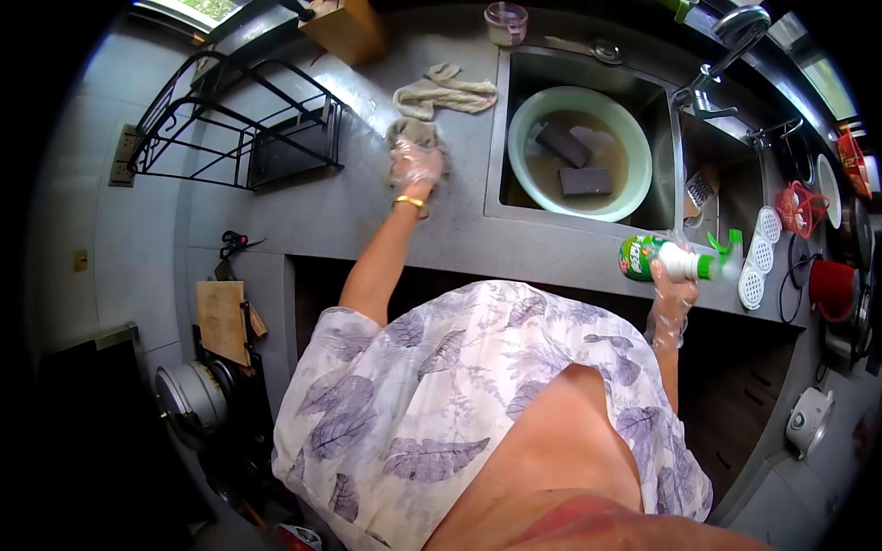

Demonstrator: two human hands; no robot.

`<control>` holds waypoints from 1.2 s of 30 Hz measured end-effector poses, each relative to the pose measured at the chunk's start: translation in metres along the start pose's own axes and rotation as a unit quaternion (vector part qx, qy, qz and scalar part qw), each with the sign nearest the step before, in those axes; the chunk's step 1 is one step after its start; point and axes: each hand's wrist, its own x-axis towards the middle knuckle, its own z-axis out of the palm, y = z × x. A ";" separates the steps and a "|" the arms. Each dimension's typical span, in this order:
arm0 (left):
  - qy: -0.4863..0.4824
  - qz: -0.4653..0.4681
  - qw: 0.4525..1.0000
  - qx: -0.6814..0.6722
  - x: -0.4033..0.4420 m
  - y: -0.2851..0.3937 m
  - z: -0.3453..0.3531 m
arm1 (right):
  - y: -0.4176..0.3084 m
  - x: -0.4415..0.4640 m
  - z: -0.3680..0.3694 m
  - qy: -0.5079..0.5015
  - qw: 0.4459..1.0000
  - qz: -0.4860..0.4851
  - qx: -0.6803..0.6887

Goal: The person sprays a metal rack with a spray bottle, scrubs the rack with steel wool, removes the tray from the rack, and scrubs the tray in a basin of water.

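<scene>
My left hand (417, 165), in a clear plastic glove, presses a bunched grey-brown cloth (412, 133) on the grey countertop (367, 207), left of the sink. Just beyond it lies a second crumpled cloth (446, 95). My right hand (673, 289), also gloved, is wrapped round a green and white spray bottle (675, 261) at the counter's front edge, below the sink. The bottle lies sideways in the hand, its green nozzle pointing right.
In the sink (499, 174) a pale green basin (641, 184) holds murky water and two dark blocks. A black wire rack (239, 138) stands at left, with scissors (241, 242) near the edge. A faucet (707, 78) rises behind the sink.
</scene>
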 end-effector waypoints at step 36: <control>-0.274 0.058 0.827 -0.487 -0.021 0.050 0.003 | 0.070 -0.017 -0.023 0.068 0.969 -0.048 -0.232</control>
